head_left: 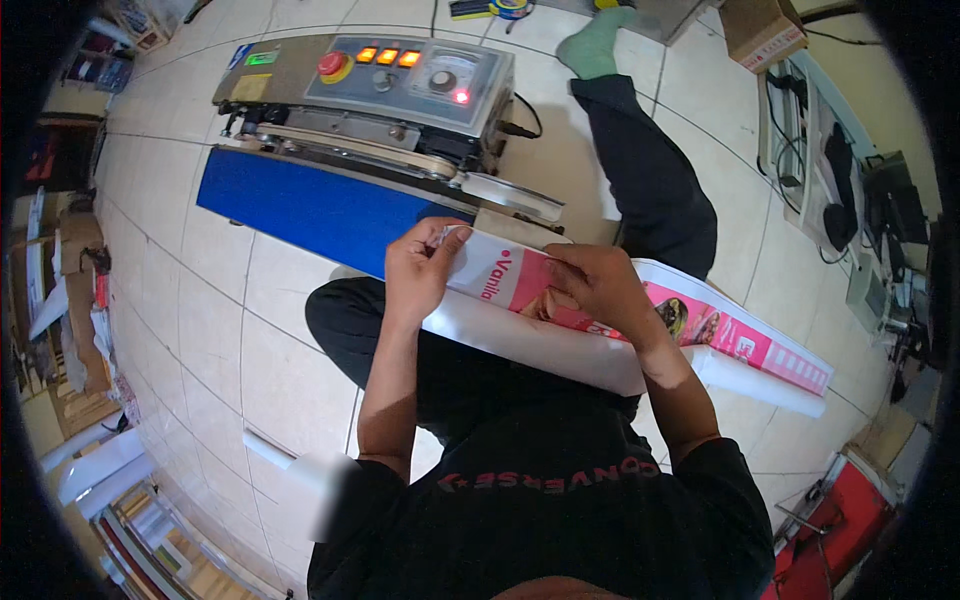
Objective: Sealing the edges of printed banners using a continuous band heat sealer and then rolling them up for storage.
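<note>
A long pink-and-white printed banner (525, 283) lies across my lap, slanting down to the right. Its lower part curls over into a white fold (550, 345). My left hand (418, 272) pinches the banner's left end between thumb and fingers, close to the blue conveyor belt (290, 205) of a band sealing machine (370, 85). My right hand (607, 287) is closed on the upper edge further along, its fingertips bent over the print. The far right end of the banner hangs beyond my right forearm.
The machine stands ahead on the tiled floor (200, 240), its orange switches and a red lamp lit. My right leg stretches forward beside it. A cardboard box (763, 35) sits far right, a red object (845, 530) lower right. Wooden pieces (85, 345) line the left.
</note>
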Action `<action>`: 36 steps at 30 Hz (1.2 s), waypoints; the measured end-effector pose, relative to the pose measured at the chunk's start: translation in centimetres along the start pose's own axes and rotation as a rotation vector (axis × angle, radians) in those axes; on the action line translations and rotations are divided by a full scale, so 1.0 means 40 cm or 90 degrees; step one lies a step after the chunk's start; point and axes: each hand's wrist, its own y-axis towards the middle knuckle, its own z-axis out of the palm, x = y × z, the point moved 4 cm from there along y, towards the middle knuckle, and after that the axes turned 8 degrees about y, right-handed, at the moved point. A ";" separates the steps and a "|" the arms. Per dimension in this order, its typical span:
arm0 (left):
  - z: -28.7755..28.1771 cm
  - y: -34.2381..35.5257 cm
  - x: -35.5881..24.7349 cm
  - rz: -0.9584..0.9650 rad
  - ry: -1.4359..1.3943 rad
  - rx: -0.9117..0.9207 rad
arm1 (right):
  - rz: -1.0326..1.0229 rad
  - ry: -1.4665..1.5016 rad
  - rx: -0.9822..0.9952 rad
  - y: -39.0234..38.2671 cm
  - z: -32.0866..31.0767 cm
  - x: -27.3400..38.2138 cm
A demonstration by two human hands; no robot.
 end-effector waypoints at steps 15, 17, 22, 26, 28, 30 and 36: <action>0.008 -0.012 0.021 0.064 -0.084 -0.030 | 0.106 0.019 0.174 -0.165 -0.187 -0.057; 0.004 -0.006 0.023 0.074 -0.098 -0.039 | 0.185 -0.057 0.166 -0.169 -0.250 -0.150; -0.001 0.005 0.042 0.065 -0.105 -0.041 | 0.334 -0.133 0.073 -0.247 -0.276 -0.297; 0.031 0.021 0.020 0.095 -0.059 -0.039 | 0.066 -0.002 0.422 -0.274 -0.252 -0.342; 0.022 0.026 0.023 0.092 -0.080 -0.039 | 0.113 -0.085 0.355 -0.231 -0.247 -0.333; 0.016 0.025 0.040 0.044 -0.046 -0.037 | 0.162 -0.048 0.246 -0.131 -0.211 -0.202; 0.041 0.036 0.031 0.043 -0.097 -0.009 | -0.051 0.012 -0.002 0.052 -0.004 0.022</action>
